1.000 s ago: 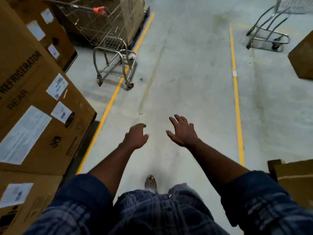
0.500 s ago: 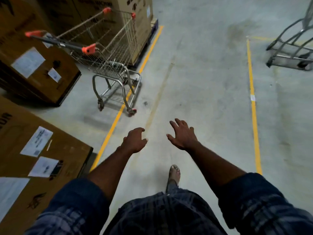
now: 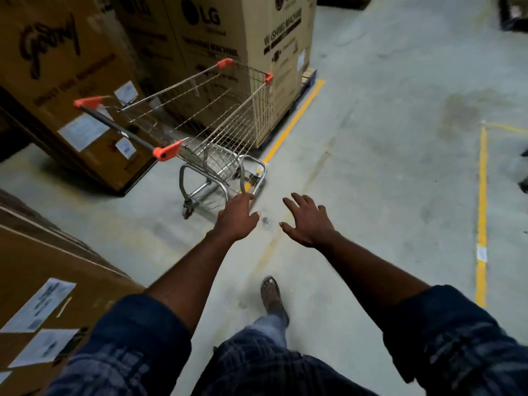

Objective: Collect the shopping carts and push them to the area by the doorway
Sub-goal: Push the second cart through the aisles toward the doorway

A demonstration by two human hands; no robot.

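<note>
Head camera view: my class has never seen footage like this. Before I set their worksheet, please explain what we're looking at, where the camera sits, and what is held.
No machine here: a person wears one camera on the head, looking forward and down, so you see their own arms. The left hand and right hand reach forward, fingers relaxed, holding nothing. Ahead on the concrete floor stands an empty wire shopping cart with an orange-capped handle, beside large cardboard boxes. Yellow lines mark the floor.
</note>
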